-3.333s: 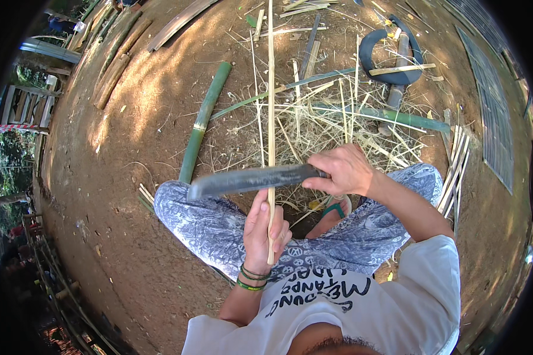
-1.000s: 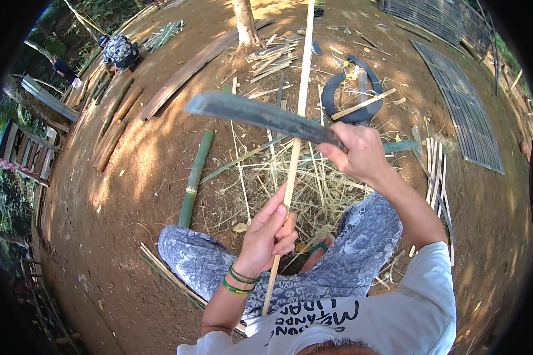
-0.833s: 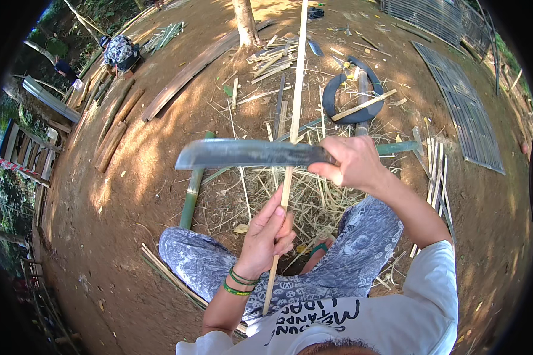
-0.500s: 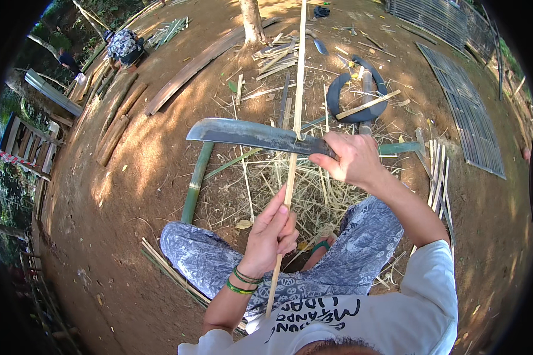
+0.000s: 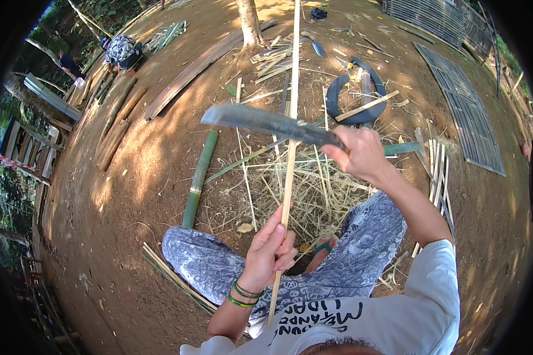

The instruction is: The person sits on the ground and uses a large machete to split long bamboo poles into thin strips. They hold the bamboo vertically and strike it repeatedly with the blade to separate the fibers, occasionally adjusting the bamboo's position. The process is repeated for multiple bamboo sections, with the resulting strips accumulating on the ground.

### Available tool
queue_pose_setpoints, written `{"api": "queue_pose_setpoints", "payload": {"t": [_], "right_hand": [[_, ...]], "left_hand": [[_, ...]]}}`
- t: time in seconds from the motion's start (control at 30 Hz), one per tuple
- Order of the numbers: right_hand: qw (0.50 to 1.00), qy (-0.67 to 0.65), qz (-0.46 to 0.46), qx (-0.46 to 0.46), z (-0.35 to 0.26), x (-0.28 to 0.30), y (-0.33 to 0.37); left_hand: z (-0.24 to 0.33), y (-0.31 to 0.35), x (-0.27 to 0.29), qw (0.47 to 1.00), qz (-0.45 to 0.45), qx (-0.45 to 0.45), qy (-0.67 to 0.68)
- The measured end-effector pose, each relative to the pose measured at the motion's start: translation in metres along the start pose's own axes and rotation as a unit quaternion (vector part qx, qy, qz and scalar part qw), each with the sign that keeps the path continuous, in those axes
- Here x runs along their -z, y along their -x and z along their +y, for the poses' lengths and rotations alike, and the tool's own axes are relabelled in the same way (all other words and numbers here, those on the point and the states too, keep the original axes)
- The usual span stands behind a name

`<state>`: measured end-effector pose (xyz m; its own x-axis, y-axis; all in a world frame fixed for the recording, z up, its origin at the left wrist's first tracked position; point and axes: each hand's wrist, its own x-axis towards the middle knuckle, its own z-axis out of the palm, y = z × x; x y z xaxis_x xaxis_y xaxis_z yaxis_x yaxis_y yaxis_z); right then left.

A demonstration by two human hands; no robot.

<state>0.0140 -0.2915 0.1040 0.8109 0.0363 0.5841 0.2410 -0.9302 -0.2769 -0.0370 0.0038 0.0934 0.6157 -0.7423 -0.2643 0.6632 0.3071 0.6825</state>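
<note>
My left hand [image 5: 270,249] is closed around the lower part of a long, pale bamboo strip [image 5: 292,171], which runs from my lap up past the top of the view. In my right hand [image 5: 361,155] is the handle of a machete [image 5: 260,122], its broad dark blade pointing left across the strip. The blade is a little blurred. Whether its edge touches the strip I cannot tell. Thin shavings [image 5: 302,195] lie heaped on the ground between my bent legs, beneath both hands.
Green bamboo poles [image 5: 200,177] lie around the shavings. Split strips [image 5: 438,177] are stacked at my right, others [image 5: 177,278] by my left knee. A black ring [image 5: 333,100] lies ahead near a tree trunk [image 5: 250,23]. A person [image 5: 122,52] crouches far left beside logs [image 5: 118,124].
The machete has moved slightly right and up, and its tip has swung a little upward. My left hand still grips the strip, slightly lower than before.
</note>
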Motion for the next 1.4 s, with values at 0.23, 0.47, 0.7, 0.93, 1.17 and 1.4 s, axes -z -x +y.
{"api": "queue_pose_setpoints", "payload": {"t": [0.23,0.47,0.7,0.93,1.17,1.4], "right_hand": [[0.997,0.012,-0.040,0.071,-0.019,0.001,0.010],[0.992,0.005,-0.067,0.102,-0.028,0.007,0.011],[0.997,-0.076,-0.017,0.000,0.006,0.013,0.000],[0.890,-0.409,-0.031,-0.200,-0.026,0.011,-0.023],[0.753,-0.604,-0.002,-0.260,-0.049,-0.002,-0.033],[0.873,-0.457,-0.020,-0.171,-0.038,0.018,-0.024]], "left_hand": [[0.000,0.004,0.002,0.999,0.026,-0.014,-0.018],[-0.004,0.013,0.011,0.999,0.018,-0.032,-0.035],[-0.019,0.036,0.027,1.000,0.000,0.008,-0.016],[-0.019,0.029,0.033,0.997,-0.018,0.063,0.027],[-0.007,-0.017,0.019,0.999,-0.041,-0.021,0.021],[0.023,-0.057,-0.001,0.991,-0.123,-0.037,0.036]]}}
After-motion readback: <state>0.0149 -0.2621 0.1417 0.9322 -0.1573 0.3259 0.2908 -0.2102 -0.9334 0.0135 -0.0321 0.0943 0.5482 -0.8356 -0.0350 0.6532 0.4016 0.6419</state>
